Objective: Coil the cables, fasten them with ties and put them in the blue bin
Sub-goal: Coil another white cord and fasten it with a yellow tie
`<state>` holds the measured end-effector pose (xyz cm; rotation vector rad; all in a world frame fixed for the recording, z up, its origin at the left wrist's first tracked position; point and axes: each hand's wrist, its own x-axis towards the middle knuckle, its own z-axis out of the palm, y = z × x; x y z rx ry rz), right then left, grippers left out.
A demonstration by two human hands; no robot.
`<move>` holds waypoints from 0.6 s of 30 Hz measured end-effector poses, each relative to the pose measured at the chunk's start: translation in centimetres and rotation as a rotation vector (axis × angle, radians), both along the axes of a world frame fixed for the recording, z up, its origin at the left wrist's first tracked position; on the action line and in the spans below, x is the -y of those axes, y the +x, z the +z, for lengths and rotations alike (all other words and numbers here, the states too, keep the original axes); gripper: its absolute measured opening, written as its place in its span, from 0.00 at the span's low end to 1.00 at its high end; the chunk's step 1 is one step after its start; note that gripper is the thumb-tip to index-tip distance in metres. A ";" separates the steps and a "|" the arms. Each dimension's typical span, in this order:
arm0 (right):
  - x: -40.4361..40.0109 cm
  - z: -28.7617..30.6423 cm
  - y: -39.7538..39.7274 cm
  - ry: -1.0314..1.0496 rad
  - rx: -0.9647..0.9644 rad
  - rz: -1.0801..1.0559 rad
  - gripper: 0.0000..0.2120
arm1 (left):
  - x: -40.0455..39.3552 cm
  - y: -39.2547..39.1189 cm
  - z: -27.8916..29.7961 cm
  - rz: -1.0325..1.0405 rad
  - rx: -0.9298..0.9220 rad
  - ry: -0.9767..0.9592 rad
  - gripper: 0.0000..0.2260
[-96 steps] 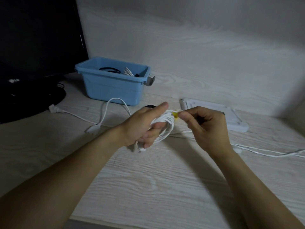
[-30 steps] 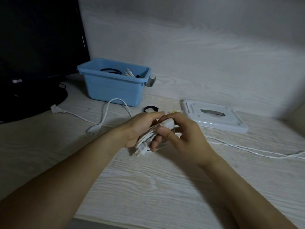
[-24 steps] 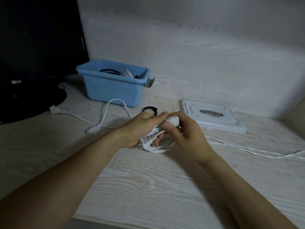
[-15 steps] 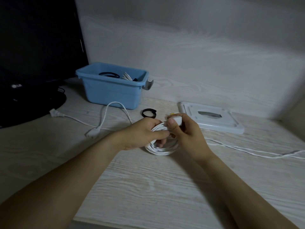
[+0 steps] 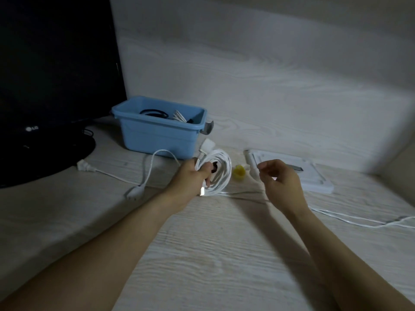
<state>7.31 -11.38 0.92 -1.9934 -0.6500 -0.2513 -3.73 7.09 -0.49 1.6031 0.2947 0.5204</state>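
I hold the white coil [image 5: 216, 173] up in my left hand [image 5: 193, 178], fingers wrapped round its left side, one plug sticking up beside the near right corner of the blue bin [image 5: 157, 131]. My right hand [image 5: 279, 182] hangs to the right of it, fingers loosely curled and holding nothing that I can see. The yellow tie [image 5: 238, 172] lies on the desk [image 5: 213, 254] between my hands, just right of the coil; whether it is already round any strand I cannot tell.

As I judge it, the tying is the step in hand. To do it well I would keep the left grip firm so the loops do not spring apart, pick the tie up with the right, and cinch it across all strands together. Two loose white cables, one left [image 5: 148, 176] and one right [image 5: 350, 221], wait their turn.
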 end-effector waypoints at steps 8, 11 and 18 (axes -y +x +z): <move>-2.4 -0.7 5.2 -0.616 0.147 0.046 0.16 | 0.1 1.2 -1.3 0.078 0.076 -0.249 0.11; -3.9 -0.9 6.0 -0.868 0.209 0.023 0.15 | 0.1 1.3 -1.0 0.087 0.098 -0.279 0.11; -5.0 -1.0 7.2 -0.647 0.284 -0.062 0.07 | -0.2 1.8 -1.6 0.111 0.126 -0.197 0.12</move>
